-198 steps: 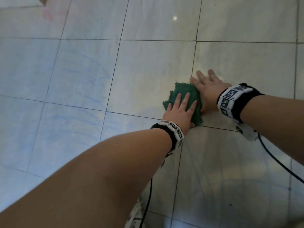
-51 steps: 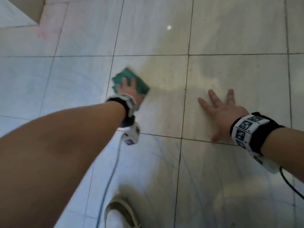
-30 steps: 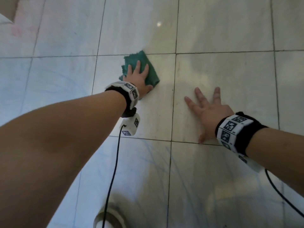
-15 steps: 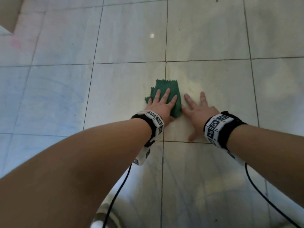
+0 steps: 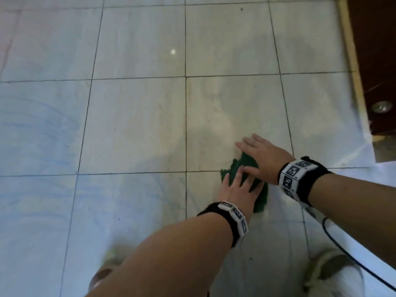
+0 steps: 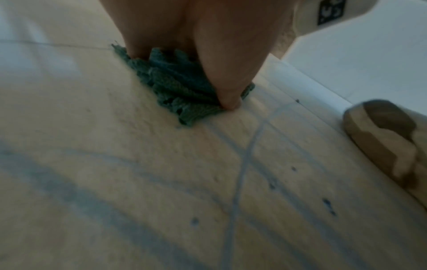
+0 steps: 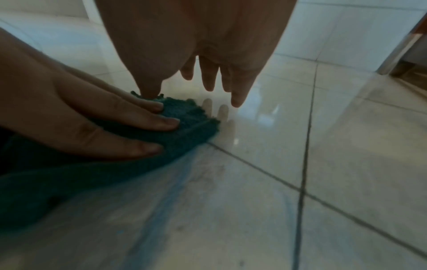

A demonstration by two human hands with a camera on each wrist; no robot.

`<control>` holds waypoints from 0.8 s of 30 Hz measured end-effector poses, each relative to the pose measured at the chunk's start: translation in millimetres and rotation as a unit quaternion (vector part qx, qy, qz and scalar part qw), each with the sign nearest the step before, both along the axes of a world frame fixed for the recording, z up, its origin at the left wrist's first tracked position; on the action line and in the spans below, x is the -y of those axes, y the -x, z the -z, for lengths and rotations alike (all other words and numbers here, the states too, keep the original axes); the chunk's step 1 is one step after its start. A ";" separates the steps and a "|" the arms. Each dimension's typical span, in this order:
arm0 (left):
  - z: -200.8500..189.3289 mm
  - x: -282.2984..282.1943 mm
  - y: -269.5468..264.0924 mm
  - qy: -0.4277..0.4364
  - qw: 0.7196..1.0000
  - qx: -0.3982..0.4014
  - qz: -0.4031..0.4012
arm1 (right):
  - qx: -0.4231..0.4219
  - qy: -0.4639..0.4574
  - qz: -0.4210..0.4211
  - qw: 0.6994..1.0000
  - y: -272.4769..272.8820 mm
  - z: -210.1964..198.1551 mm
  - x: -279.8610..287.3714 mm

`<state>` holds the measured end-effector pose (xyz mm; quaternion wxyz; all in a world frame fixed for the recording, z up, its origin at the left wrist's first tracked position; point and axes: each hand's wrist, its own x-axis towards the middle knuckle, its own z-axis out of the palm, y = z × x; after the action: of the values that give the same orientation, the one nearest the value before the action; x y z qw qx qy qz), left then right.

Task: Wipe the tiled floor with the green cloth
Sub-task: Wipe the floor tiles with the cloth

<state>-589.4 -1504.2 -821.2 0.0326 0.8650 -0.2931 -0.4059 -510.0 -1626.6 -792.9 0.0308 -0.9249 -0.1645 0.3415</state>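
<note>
No legible writing. My left hand, fingers flat, presses green cloth onto tiled floor; right hand, at 1 o'clock, fingers spread, thumb touching cloth.

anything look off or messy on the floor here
Yes: faint blue streaks mark the tiled floor at left and trail from the green cloth, and dark specks dot the tile near it. The cloth is bunched under the left hand.

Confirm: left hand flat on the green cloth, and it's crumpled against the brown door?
Not quite. The left hand does press flat on the green cloth, but the cloth lies on open tiled floor, apart from the brown door, as the head view shows.
</note>
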 end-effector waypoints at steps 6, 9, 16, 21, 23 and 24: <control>-5.1 -2.4 3.4 0.012 1.000 -0.008 0.024 | -0.006 -0.011 0.023 1.000 20.6 6.7 -3.0; -11.5 -6.3 -6.8 0.013 0.998 0.009 0.055 | -0.007 0.005 0.011 1.000 8.9 -0.2 -1.5; -65.5 -30.2 -13.6 -0.084 0.996 0.001 0.019 | -0.058 0.099 -0.017 0.993 -24.1 -56.6 -4.9; -158.3 -63.9 -17.2 -0.107 0.992 -0.024 -0.070 | -0.098 0.096 -0.005 0.991 -12.6 -143.2 -7.9; -202.9 -76.8 -20.1 -0.111 0.990 -0.037 -0.081 | -0.110 0.097 0.016 0.989 -4.6 -182.9 -6.9; -225.7 -83.2 -21.0 -0.116 0.989 -0.040 -0.086 | -0.117 0.098 0.028 0.988 -0.2 -205.0 -6.8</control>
<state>-568.4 -1421.0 -595.5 -0.0216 0.8680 -0.1675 -0.4670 -509.9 -1619.9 -587.9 -0.0317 -0.8815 -0.0995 0.4606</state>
